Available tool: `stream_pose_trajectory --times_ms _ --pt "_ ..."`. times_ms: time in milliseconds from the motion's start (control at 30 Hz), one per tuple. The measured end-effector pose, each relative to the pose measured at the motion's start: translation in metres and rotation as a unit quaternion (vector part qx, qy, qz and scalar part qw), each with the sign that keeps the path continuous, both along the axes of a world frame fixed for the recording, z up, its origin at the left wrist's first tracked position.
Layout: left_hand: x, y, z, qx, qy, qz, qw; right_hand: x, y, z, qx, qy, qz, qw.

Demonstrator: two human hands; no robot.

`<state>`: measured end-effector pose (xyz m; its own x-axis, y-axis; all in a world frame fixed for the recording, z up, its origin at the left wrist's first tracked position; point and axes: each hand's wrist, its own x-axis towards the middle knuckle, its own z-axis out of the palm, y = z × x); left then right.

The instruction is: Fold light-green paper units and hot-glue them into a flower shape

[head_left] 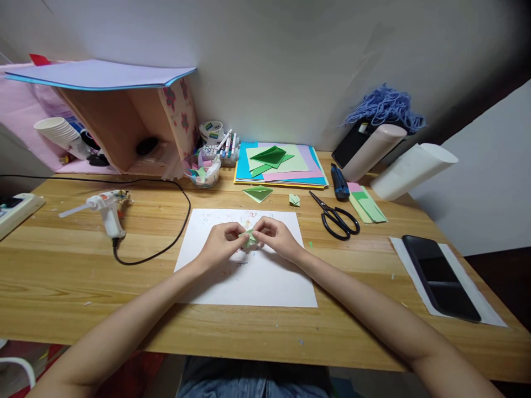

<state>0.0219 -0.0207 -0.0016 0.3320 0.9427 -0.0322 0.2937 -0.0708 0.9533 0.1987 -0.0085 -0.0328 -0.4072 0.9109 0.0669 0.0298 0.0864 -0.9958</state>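
Our left hand [223, 242] and right hand [277, 236] pinch a small green paper [250, 238] over the white sheet [253, 288], its folding seemingly unfinished, while at two o'clock from it one compact piece [294, 200] looks done and at twelve we see a partly folded triangle [258, 194].

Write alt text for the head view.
The left hand and right hand pinch a small green paper piece above a white sheet on a wooden table. Scissors lie to the right, a glue gun to the left, and stacked coloured paper at the back.
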Motion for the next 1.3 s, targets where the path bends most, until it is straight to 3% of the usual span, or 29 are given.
stream_pose_trajectory --times_ms 600,833,1300 --pt "0.0 0.0 -0.006 0.011 0.024 -0.028 0.999 0.003 0.002 0.003 0.014 -0.099 0.038 0.994" --pt "0.0 0.002 0.0 -0.022 -0.01 -0.009 1.0 0.005 0.004 0.007 -0.01 -0.081 0.11 0.991" --pt "0.004 0.0 -0.012 -0.022 -0.021 -0.029 0.999 0.005 0.0 0.011 0.041 -0.116 0.111 0.986"
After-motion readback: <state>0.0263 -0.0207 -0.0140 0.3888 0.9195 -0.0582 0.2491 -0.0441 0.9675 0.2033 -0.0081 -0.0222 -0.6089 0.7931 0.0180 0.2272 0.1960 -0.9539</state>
